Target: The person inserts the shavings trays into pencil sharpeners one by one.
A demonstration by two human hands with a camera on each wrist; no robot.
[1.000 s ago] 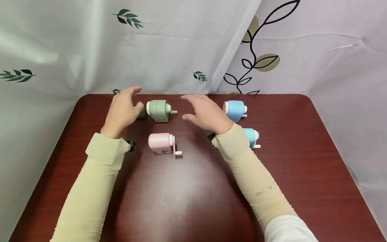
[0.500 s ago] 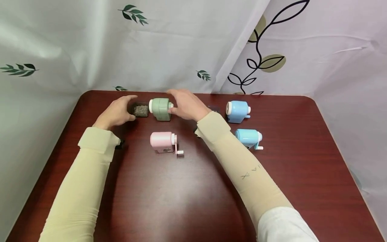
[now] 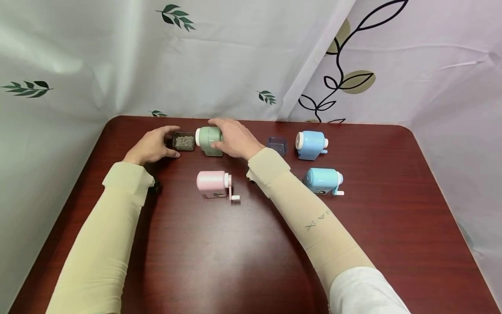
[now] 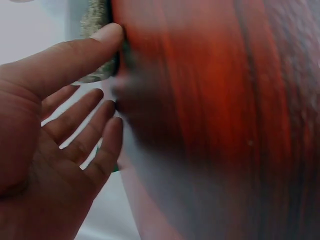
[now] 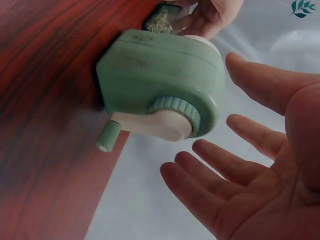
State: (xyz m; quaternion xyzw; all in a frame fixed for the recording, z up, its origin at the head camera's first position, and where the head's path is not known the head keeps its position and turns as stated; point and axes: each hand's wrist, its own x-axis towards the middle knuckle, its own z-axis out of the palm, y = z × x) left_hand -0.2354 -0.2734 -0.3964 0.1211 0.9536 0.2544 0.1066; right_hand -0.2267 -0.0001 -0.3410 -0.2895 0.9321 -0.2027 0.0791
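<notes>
In the head view a green hand-crank pencil sharpener (image 3: 209, 141) stands at the back of the table. My right hand (image 3: 235, 138) is spread over its crank side. The right wrist view shows that hand (image 5: 255, 165) with fingers apart beside the sharpener (image 5: 160, 80), whose crank (image 5: 155, 124) points down-left. To the left lies a small clear box of pencil shavings (image 3: 184, 142). Around its left side, my left hand (image 3: 153, 145) has thumb and fingers spread. In the left wrist view the thumb overlaps the shavings box (image 4: 95, 20); contact is unclear.
A pink sharpener (image 3: 212, 183) stands nearer on the table. A blue sharpener (image 3: 311, 145) and a light-blue sharpener (image 3: 323, 180) stand on the right. Left of the blue one lies a small clear tray (image 3: 277, 145). The white curtain (image 3: 219, 65) hangs behind the table.
My right hand has moved left to the green sharpener, uncovering the clear tray. My left hand has lowered beside the shavings box. The sharpeners stay where they were on the table.
</notes>
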